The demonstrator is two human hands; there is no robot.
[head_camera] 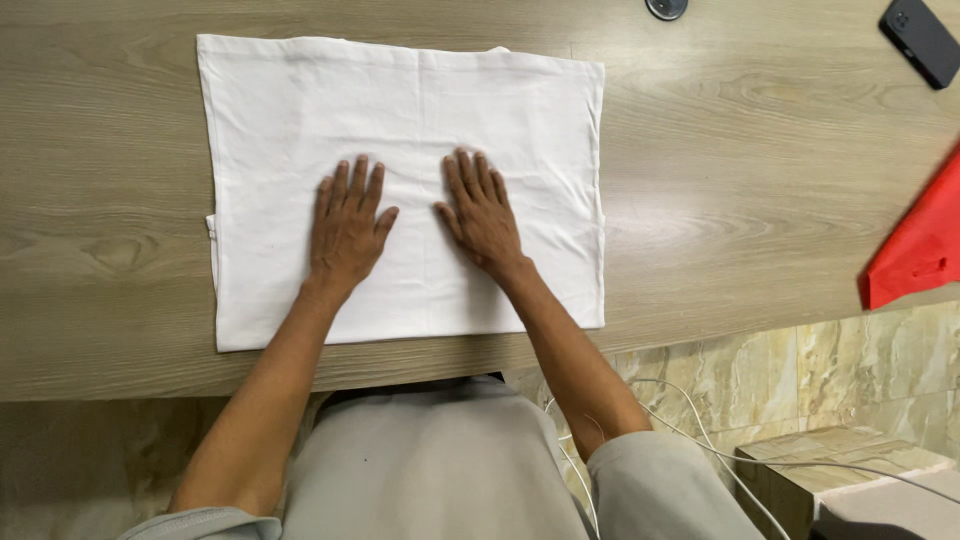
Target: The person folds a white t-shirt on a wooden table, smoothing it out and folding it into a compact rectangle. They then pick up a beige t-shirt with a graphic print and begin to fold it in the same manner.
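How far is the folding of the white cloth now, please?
Looks done: the white cloth lies folded into a flat rectangle on the wooden table. In hand: the left hand and right hand press flat on it, palms down. Left: perhaps more folds; its layered left edge shows slightly uneven.

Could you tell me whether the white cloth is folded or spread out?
Folded: the white cloth lies as a flat rectangle, a second layer peeking at its left edge.

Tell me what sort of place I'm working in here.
Probably a home or small office, at a wood-grain table. Both hands, left hand and right hand, press flat on a folded white cloth. A dark phone lies nearby, with a marble-patterned floor and white cables below.
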